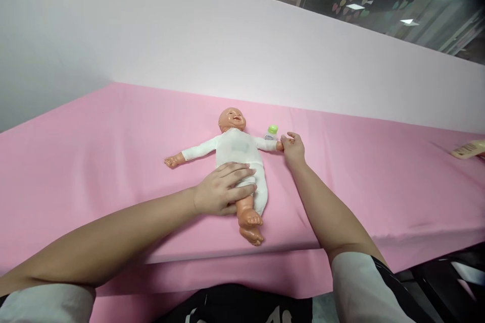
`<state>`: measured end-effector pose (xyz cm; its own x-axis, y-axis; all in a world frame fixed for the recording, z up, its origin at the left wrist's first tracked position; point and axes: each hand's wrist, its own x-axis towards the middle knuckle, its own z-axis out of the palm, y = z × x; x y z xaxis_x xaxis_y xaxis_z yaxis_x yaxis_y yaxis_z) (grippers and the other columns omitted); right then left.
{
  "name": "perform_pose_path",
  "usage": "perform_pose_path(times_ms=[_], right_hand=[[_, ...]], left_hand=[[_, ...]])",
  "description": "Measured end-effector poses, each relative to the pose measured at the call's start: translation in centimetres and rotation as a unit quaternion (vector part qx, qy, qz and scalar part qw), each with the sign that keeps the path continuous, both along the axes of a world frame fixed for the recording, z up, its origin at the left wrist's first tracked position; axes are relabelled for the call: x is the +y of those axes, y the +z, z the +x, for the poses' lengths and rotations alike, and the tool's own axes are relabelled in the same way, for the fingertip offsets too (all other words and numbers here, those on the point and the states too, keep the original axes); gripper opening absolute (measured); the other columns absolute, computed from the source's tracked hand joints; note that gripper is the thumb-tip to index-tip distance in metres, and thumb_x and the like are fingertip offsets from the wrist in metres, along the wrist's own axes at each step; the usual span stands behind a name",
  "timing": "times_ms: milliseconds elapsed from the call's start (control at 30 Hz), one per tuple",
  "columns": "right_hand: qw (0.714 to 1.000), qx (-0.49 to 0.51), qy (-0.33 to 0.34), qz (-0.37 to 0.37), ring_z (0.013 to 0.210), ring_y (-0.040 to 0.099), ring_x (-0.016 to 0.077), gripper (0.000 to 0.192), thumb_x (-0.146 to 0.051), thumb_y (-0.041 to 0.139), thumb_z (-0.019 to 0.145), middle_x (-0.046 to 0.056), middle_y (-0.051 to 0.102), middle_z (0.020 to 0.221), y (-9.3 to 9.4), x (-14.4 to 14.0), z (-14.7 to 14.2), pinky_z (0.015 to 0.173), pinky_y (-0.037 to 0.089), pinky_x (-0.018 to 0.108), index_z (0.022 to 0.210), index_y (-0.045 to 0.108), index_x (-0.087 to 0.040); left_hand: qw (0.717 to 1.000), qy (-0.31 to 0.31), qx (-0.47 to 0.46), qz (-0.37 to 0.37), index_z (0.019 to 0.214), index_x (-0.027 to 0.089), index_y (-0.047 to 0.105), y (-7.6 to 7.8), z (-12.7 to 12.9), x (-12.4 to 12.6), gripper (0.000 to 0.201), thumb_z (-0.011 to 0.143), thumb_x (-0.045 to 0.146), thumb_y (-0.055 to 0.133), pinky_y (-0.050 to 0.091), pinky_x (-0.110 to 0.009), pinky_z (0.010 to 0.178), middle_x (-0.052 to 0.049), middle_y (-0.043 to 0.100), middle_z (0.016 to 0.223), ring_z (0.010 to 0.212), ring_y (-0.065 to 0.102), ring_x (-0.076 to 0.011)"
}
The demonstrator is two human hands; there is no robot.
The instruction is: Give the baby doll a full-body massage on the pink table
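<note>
A baby doll (237, 146) in a white cloth bodysuit lies face up on the pink-covered table, head toward the wall and arms stretched out to both sides. My left hand (225, 188) is wrapped over the doll's upper leg, fingers across it and the thumb low at the near side. The doll's bare feet stick out below that hand, one crossed over the other. My right hand (293, 150) pinches the doll's small hand on the right, and that white-sleeved arm is stretched straight. Just behind this arm stands a small clear bottle with a green cap (273, 129), partly hidden.
Pink cloth (125, 161) covers the table and hangs over its near edge. A white partition (227, 45) rises behind, topped by glass with heart stickers. At the far right lies a pale yellow object (468, 149) with dark markings, cut off by the frame.
</note>
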<state>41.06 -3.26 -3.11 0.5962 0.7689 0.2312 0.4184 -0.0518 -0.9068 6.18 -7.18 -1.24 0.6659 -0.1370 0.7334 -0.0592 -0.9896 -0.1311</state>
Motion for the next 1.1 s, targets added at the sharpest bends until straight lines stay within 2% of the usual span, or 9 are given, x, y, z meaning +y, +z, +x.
perform_pose_path(times_ms=[100, 200, 300, 400, 533, 700, 800, 933, 1100], right_hand=[[0.994, 0.013, -0.044, -0.096, 0.103, 0.075, 0.0270, 0.057, -0.050, 0.079, 0.086, 0.010, 0.078, 0.117, 0.0, 0.1, 1.9, 0.092, 0.061, 0.038, 0.134, 0.069, -0.021], [0.994, 0.028, -0.038, -0.102, 0.098, 0.076, 0.0289, 0.053, -0.044, 0.085, 0.080, 0.012, 0.079, 0.109, 0.0, 0.2, 2.5, 0.088, 0.062, 0.039, 0.126, 0.072, -0.020], [0.995, 0.053, -0.021, -0.083, 0.086, 0.076, 0.0260, 0.059, -0.049, 0.081, 0.085, 0.009, 0.079, 0.102, 0.2, 0.1, 1.9, 0.077, 0.063, 0.038, 0.134, 0.065, -0.021], [0.988, 0.146, 0.018, 0.042, 0.088, 0.078, 0.0225, 0.059, -0.050, 0.077, 0.088, 0.005, 0.079, 0.103, 0.8, -0.1, 0.7, 0.078, 0.066, 0.036, 0.137, 0.055, -0.024], [0.939, 0.251, 0.108, 0.210, 0.113, 0.079, 0.0229, 0.055, -0.048, 0.078, 0.088, 0.009, 0.078, 0.123, 1.5, -0.8, -2.0, 0.098, 0.066, 0.043, 0.129, 0.049, -0.028], [0.948, 0.022, 0.260, 0.179, 0.150, 0.060, 0.0315, 0.073, -0.062, 0.074, 0.093, 0.017, 0.057, 0.165, 0.8, -1.7, -6.2, 0.113, 0.061, 0.052, 0.153, 0.049, -0.027], [0.915, -0.153, 0.347, 0.136, 0.157, 0.053, 0.0344, 0.075, -0.064, 0.063, 0.102, 0.015, 0.055, 0.169, 0.5, -1.9, -7.9, 0.128, 0.048, 0.059, 0.164, 0.050, -0.026], [0.880, -0.286, 0.364, 0.104, 0.166, 0.040, 0.0362, 0.067, -0.060, 0.060, 0.105, 0.013, 0.058, 0.168, 0.6, -1.7, -8.6, 0.138, 0.027, 0.067, 0.163, 0.056, -0.027], [0.898, -0.267, 0.328, 0.119, 0.161, 0.048, 0.0364, 0.072, -0.056, 0.069, 0.100, 0.017, 0.057, 0.167, 0.2, -1.8, -8.2, 0.133, 0.038, 0.064, 0.163, 0.055, -0.024]], left_hand=[[1.000, 0.006, 0.002, 0.003, 0.136, 0.021, 0.067, 0.0, 0.2, -0.1, 0.047, 0.098, 0.048, 0.075, 0.055, -0.061, 0.116, -0.023, 0.069, 0.148, 0.140, 0.064, -0.0399], [1.000, 0.010, 0.004, -0.004, 0.138, 0.022, 0.065, -0.1, 0.2, -0.1, 0.048, 0.099, 0.049, 0.073, 0.055, -0.060, 0.116, -0.022, 0.069, 0.149, 0.141, 0.064, -0.0391], [1.000, 0.017, -0.003, -0.022, 0.143, 0.021, 0.063, -0.1, 0.0, 0.3, 0.053, 0.099, 0.048, 0.074, 0.055, -0.059, 0.117, -0.023, 0.067, 0.149, 0.145, 0.061, -0.0397], [0.997, 0.061, -0.018, -0.037, 0.146, 0.023, 0.062, -0.3, -0.3, 1.3, 0.057, 0.098, 0.049, 0.077, 0.053, -0.061, 0.120, -0.023, 0.061, 0.157, 0.152, 0.055, -0.0410], [0.984, 0.157, -0.039, -0.070, 0.144, 0.025, 0.065, -0.9, -0.3, 3.2, 0.053, 0.097, 0.043, 0.081, 0.050, -0.067, 0.122, -0.024, 0.050, 0.168, 0.154, 0.053, -0.0429], [0.973, 0.195, -0.034, -0.118, 0.142, 0.022, 0.066, -1.3, 0.0, 4.3, 0.049, 0.099, 0.042, 0.079, 0.054, -0.064, 0.117, -0.025, 0.049, 0.167, 0.147, 0.059, -0.0412], [0.978, 0.183, -0.030, -0.099, 0.142, 0.021, 0.066, -1.3, 0.1, 4.2, 0.049, 0.099, 0.042, 0.079, 0.056, -0.063, 0.115, -0.025, 0.051, 0.165, 0.145, 0.060, -0.0412], [0.981, 0.170, -0.017, -0.094, 0.144, 0.024, 0.066, -1.4, 0.2, 4.0, 0.051, 0.099, 0.042, 0.080, 0.054, -0.065, 0.116, -0.025, 0.051, 0.166, 0.147, 0.057, -0.0423], [0.983, 0.161, -0.030, -0.079, 0.142, 0.021, 0.067, -1.1, 0.1, 4.1, 0.050, 0.100, 0.044, 0.079, 0.057, -0.066, 0.113, -0.027, 0.054, 0.161, 0.144, 0.060, -0.0425]])
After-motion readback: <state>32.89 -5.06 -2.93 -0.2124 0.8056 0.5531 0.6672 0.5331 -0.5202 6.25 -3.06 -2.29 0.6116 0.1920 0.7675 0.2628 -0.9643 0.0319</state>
